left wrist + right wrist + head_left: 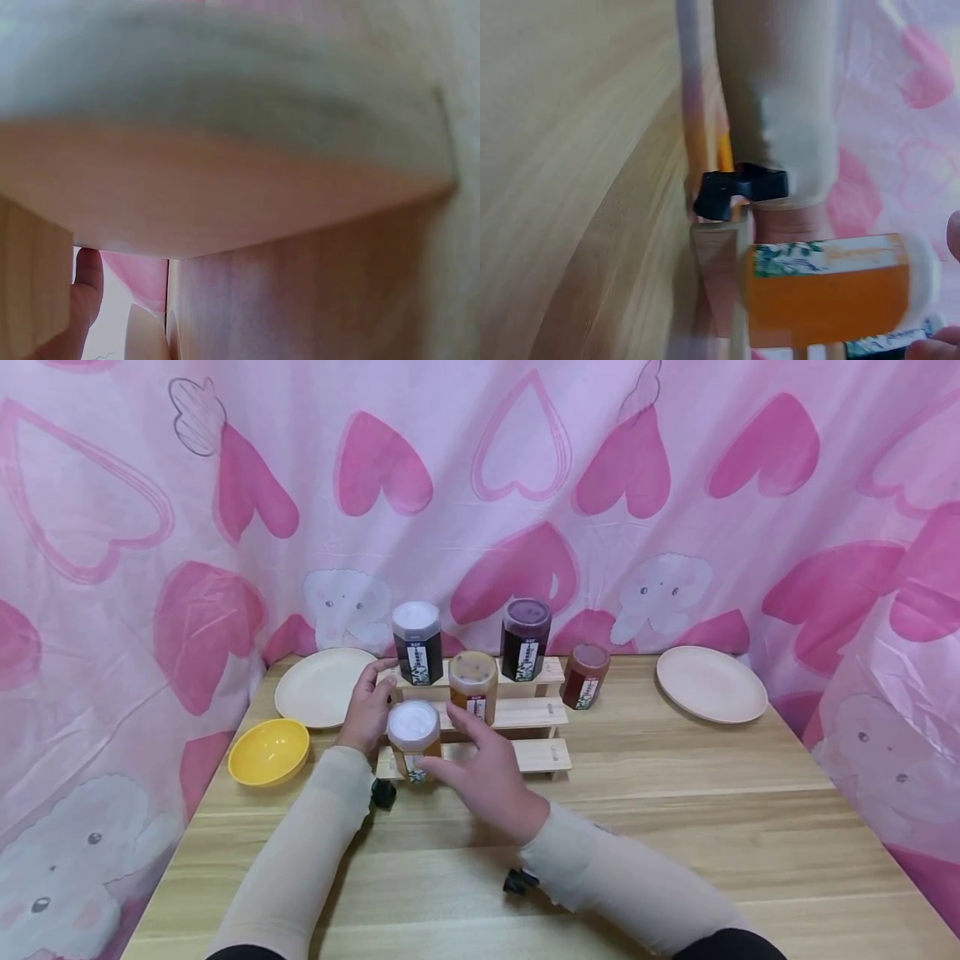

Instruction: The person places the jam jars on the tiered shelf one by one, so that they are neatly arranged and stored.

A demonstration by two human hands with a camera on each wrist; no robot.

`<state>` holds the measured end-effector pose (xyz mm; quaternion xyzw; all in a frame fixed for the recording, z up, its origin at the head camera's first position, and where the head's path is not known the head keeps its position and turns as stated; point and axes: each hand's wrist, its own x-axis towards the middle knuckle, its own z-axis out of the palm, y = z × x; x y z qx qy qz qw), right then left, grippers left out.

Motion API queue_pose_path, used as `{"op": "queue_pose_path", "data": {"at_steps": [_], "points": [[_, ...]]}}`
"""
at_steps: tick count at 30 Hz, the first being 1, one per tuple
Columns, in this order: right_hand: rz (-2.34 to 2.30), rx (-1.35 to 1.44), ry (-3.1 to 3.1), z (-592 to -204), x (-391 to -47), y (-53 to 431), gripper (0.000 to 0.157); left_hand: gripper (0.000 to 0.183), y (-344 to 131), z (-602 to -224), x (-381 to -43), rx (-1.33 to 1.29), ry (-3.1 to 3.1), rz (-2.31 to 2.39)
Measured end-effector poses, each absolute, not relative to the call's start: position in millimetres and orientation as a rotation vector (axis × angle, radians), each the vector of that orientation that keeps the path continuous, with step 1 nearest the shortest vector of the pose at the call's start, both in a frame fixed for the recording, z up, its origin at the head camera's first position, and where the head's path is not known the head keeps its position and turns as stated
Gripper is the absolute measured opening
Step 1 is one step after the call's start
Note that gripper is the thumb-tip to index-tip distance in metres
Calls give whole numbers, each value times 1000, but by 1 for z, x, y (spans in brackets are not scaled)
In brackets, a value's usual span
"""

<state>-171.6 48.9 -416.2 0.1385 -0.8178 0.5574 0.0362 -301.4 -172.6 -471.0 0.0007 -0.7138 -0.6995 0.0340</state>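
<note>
A three-tier wooden display stand [543,712] holds several hexagonal jars. On its lowest tier, at the left, is an orange-filled jar with a white lid [415,724]. My right hand [491,777] is beside that jar, thumb and fingers spread; in the right wrist view the fingertips [930,350] stand apart from the orange jar [832,289]. My left hand [365,710] is at the stand's left end, fingers reaching toward the top tier next to a dark, white-lidded jar [418,643]. Whether it touches the wood is unclear. The left wrist view mostly shows sleeve and blurred skin.
An amber jar [474,681] occupies the middle tier, and a dark purple-lidded jar [527,639] the top right. A red jar [587,677] stands on the table right of the stand. Pale plates [318,689] lie at both sides, with a yellow bowl [268,752] front left.
</note>
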Motion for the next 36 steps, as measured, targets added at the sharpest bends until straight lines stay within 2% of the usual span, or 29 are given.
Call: {"op": "queue_pose_path", "data": {"at_steps": [7,10,14,18,23,31,36], "points": [[1853,533,-2397,-408,-166,101,61,38,-171,-471,-300,18,-2187,-2153],[1836,511,-2366,-407,-174,129,52,37,-171,-472,-300,49,-2177,-2181],[1796,389,-2306,-407,-193,165,49,37,-170,-471,-300,60,-2171,-2193],[1708,240,-2266,-407,-217,197,52,37,-170,-469,-299,48,-2187,-2172],[1504,117,-2265,-413,-253,230,65,37,-171,-469,-299,56,-2191,-2172],[1386,86,-2481,-432,-304,264,91,39,-171,-467,-299,44,-2197,-2164],[1445,79,-2567,-440,-322,271,97,37,-171,-468,-298,41,-2182,-2188]]}}
